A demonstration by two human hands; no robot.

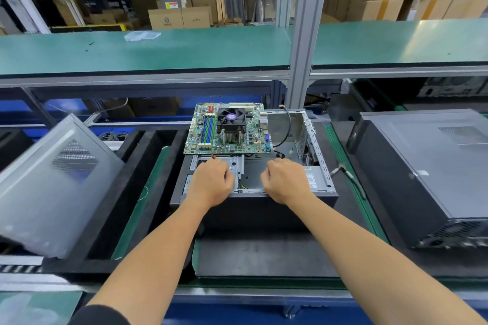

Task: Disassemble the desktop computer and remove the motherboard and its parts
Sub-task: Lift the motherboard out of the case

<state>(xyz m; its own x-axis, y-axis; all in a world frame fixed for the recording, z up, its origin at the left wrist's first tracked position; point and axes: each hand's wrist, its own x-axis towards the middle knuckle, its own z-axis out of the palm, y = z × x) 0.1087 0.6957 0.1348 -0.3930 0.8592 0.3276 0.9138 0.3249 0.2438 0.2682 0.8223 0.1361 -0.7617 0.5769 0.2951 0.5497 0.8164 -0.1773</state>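
The open desktop case [320, 166] lies flat on the belt in front of me. The green motherboard [203, 137], with its black fan and heatsink [231, 119], lies at the case's far left end, partly over its edge. My left hand [210, 182] rests, fingers curled, on the metal drive bracket [235, 163] at the case's near left. A small brown tip [213, 157] sticks out past its knuckles; what it belongs to is hidden. My right hand [286, 179], fingers also curled under, is on the grey metal plate near a black cable [289, 124].
A loose grey side panel [52, 179] leans at the left over black foam trays [132, 166]. A second, closed computer case [422, 171] stands at the right. A green shelf [158, 50] and an aluminium post [303, 34] rise behind the belt.
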